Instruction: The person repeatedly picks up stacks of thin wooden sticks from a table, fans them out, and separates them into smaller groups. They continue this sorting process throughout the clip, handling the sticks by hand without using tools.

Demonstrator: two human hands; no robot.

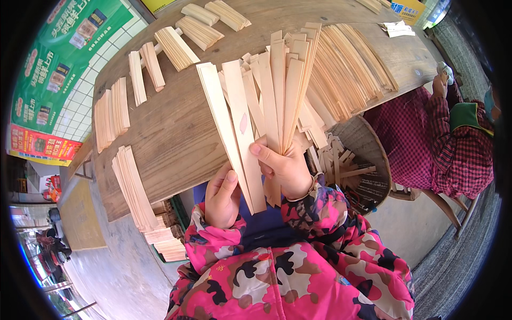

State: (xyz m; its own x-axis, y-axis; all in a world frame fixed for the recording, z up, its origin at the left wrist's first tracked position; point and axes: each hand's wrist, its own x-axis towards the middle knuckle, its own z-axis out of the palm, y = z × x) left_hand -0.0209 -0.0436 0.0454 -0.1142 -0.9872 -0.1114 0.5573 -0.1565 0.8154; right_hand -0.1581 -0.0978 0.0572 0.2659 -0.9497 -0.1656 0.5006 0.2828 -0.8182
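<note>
My left hand (222,196) grips a small stack of thin wooden slats (219,116) near its lower end. A fanned bundle of similar slats (294,76) is held in my right hand (289,168). Between the two, one slat with a pinkish-brown oval mark (243,124) lies against the left stack, and my right thumb presses on it. Both bundles point up and away from me, above the near edge of the wooden table (176,132). Behind them, more loose slats are partly hidden by the right bundle.
A long row of slats (344,68) covers the table's right side. Several sorted piles (176,48) line its far and left edges. Below are a woven basket (380,172) of offcuts and a green crate (176,256) with slats. A seated person (456,140) is at the right.
</note>
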